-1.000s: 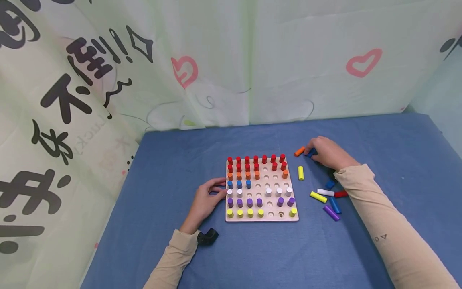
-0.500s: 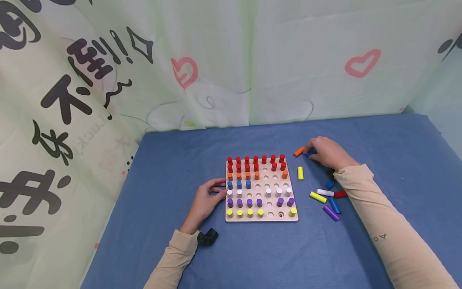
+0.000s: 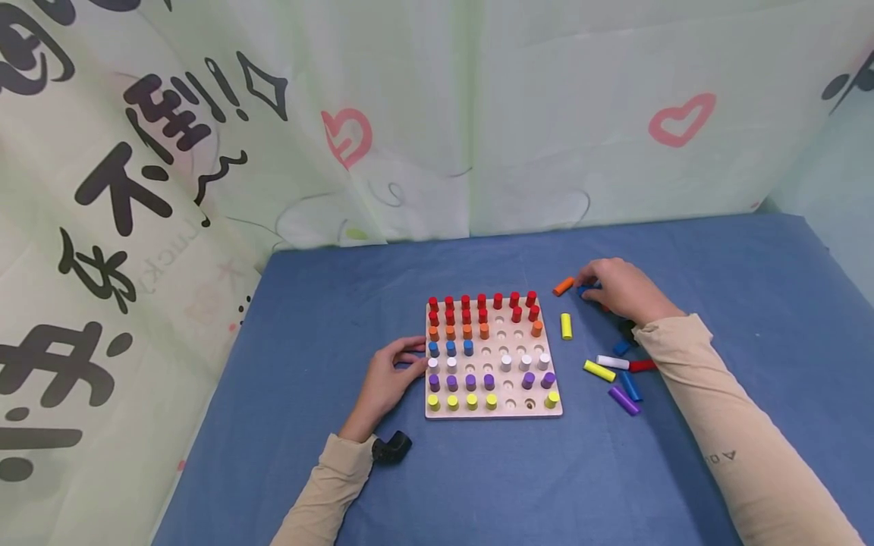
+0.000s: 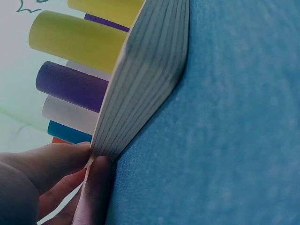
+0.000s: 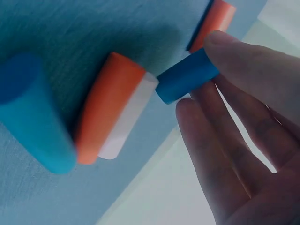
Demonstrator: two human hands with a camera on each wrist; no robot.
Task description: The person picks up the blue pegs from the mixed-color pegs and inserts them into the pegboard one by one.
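Observation:
A square wooden pegboard (image 3: 478,415) carries rows of red, orange, blue, white, purple and yellow pegs, with bare holes among them. At its left edge rests my left hand (image 3: 387,383); in the left wrist view the thumb (image 4: 70,154) touches the top edge and a fingertip lies against the side. Beyond the board's right side, my right hand (image 3: 627,290) pinches a blue peg (image 5: 185,77) between thumb and fingers. Close by in the right wrist view lie an orange peg (image 5: 110,103), a white peg (image 5: 129,119) and another blue peg (image 5: 37,117).
Right of the board lie loose pegs: an orange one (image 3: 564,286), two yellow, a white one (image 3: 613,362), a red one (image 3: 642,365), blue ones and a purple one (image 3: 624,400). A printed curtain (image 3: 423,189) hangs behind the blue-covered table (image 3: 492,485).
The blue peg in my right fingers has tilted a little, and the hand stays in nearly the same spot. My left hand keeps its place at the board's edge.

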